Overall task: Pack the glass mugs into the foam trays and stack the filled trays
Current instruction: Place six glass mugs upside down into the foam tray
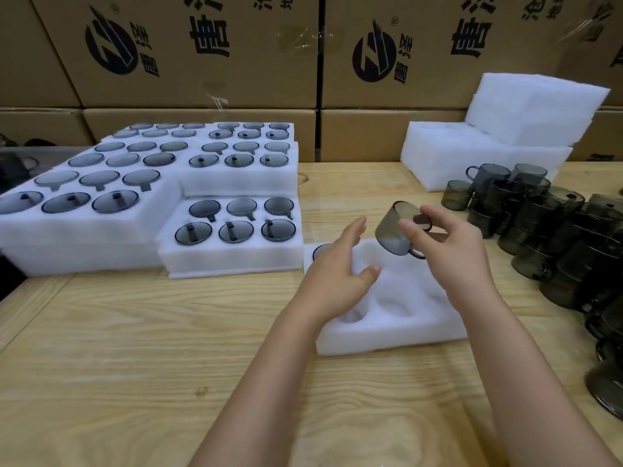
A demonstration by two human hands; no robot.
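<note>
While the right hand [448, 244] pinches a smoky glass mug [396, 229] between thumb and fingertips, that mug hangs tilted above the far part of a white foam tray [387, 332] at centre right of the frame and is not seated in any pocket. Its handle points down and to the right, close to the palm.

Left hand [337, 264]: released, fingers loosely spread, grasping nothing. It is over the left part of the same tray; whether it touches the foam cannot be told.

Foam tray: lies flat on the wooden surface [135, 348]. Several round pockets show empty along its near side. One seated mug [322, 251] shows at the far left corner, partly covered by the left hand.

Filled trays [232, 257]: grouped at left and centre left of the frame, stacked to differing heights and touching one another. The nearest one, just left of the working tray, carries six mugs in two rows of three.

Loose mugs [553, 224]: a dense cluster at the right edge of the frame, some stacked on one another, near the right forearm.

Empty foam blocks [488, 156]: piled at upper right, behind the loose mugs.

Cardboard boxes [202, 45] with black printing fill the upper part of the frame.
</note>
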